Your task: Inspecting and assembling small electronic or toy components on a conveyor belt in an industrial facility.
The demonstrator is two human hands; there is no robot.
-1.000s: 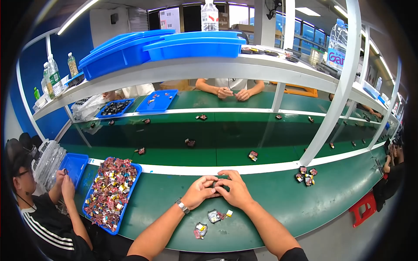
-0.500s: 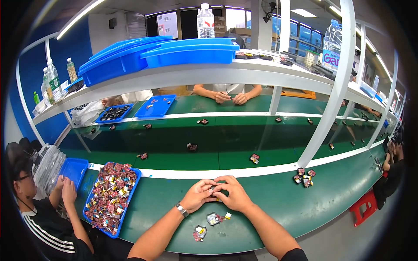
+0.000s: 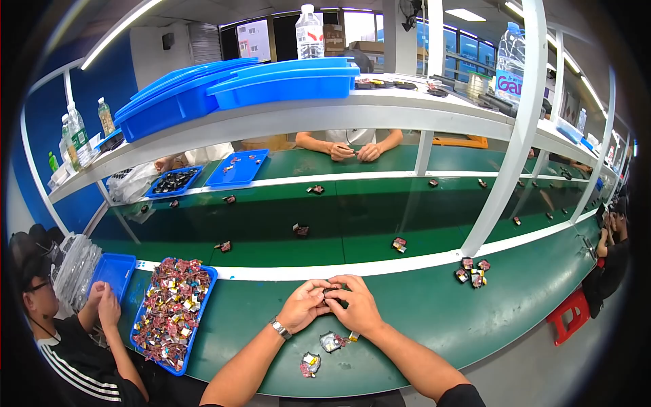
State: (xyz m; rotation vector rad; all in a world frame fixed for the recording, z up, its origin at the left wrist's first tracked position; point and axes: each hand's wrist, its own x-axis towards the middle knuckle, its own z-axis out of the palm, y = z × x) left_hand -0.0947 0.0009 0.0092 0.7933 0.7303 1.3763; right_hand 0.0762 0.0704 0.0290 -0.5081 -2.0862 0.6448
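Both hands meet above the green bench at the centre, closed around a small black part (image 3: 329,296), mostly covered by the fingers. My left hand (image 3: 302,306), with a watch at its wrist, grips it from the left. My right hand (image 3: 357,308) pinches it from the other side. Just below the hands lies a round dark-rimmed housing (image 3: 331,341) with a pale inside, a small board beside it and a yellow-and-white piece partly behind my right wrist. Closer to me is a second such housing (image 3: 310,365) with a reddish board and a yellow-and-white piece.
At left, a blue tray (image 3: 213,279) is heaped with reddish circuit boards, beside a seated co-worker (image 3: 74,346). Several assembled pieces (image 3: 472,273) cluster at right, near a white post (image 3: 505,156). Beyond a white rail, more pieces lie on a green belt (image 3: 352,230). A shelf (image 3: 271,115) spans overhead.
The whole view has shifted slightly. My fingers have shifted around the black part, showing more of it. The yellow-and-white piece is now partly hidden by my right wrist.
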